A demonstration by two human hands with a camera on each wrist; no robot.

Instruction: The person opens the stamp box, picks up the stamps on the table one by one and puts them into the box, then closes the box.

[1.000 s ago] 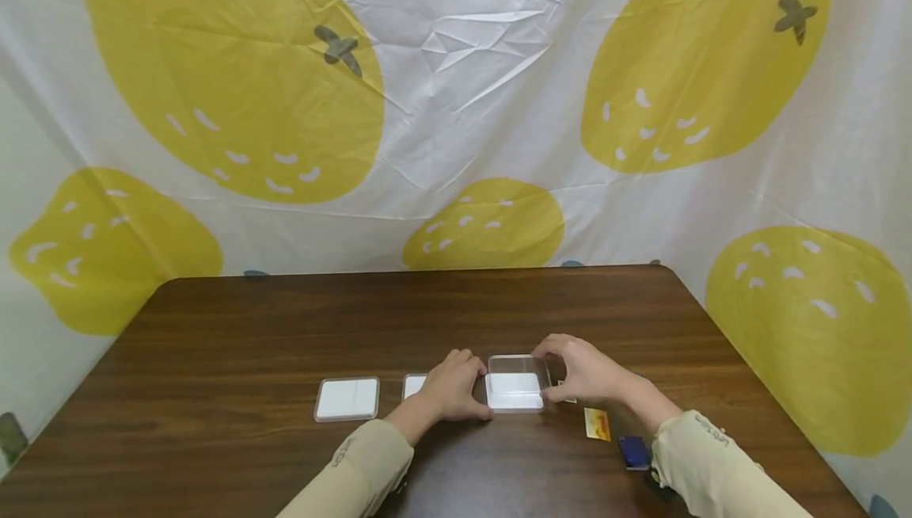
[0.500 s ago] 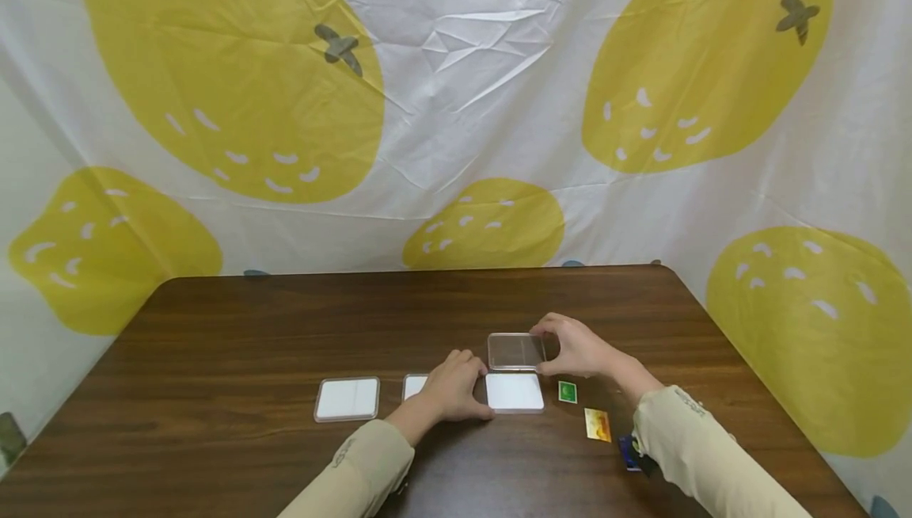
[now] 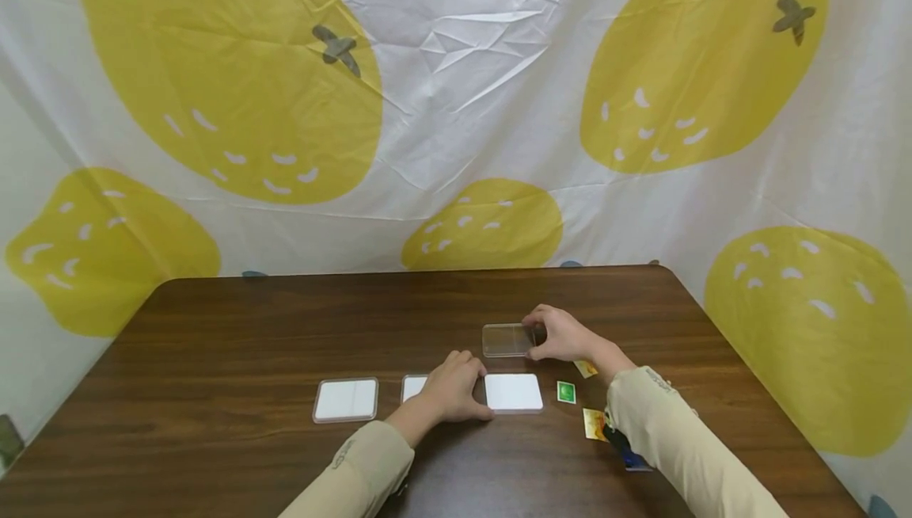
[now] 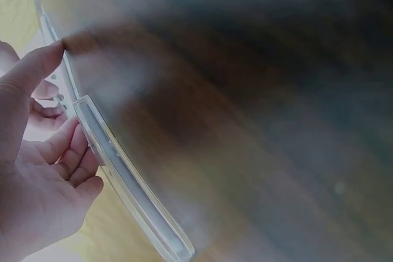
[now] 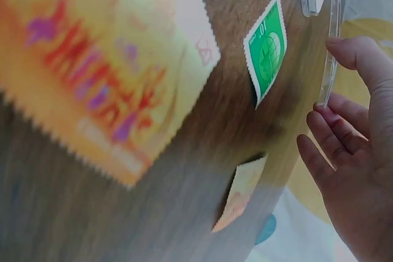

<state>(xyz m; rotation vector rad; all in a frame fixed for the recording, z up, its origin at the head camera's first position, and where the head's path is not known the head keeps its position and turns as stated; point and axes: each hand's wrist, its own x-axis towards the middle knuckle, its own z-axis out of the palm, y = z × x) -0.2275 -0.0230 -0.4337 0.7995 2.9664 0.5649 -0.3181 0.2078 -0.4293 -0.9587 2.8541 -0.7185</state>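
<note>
One cloth printed with yellow fruit [image 3: 463, 122] hangs behind the far edge of a brown table [image 3: 228, 328]. Over the table work two bare hands. The left hand [image 3: 449, 387] spans the left side of a white-filled open base [image 3: 513, 392], thumb at its near left corner and fingers at its far left corner, seemingly gripping to steady it. The right hand [image 3: 563, 336] has a narrow pinch on the right side of a clear lid [image 3: 507, 340], held between the base and the table's far edge; whether the lid touches the wood I cannot tell. Toward the table's left edge lie a white-filled case [image 3: 345, 400] and a second case [image 3: 413, 386], partly hidden. Uncovering the base looks to be the step in hand; the next move would call for setting the lid down flat and letting go. Toward the right edge lie a dark blue item [image 3: 636, 461], two orange-yellow stamps [image 3: 594, 424] and a green stamp [image 3: 566, 392].
</note>
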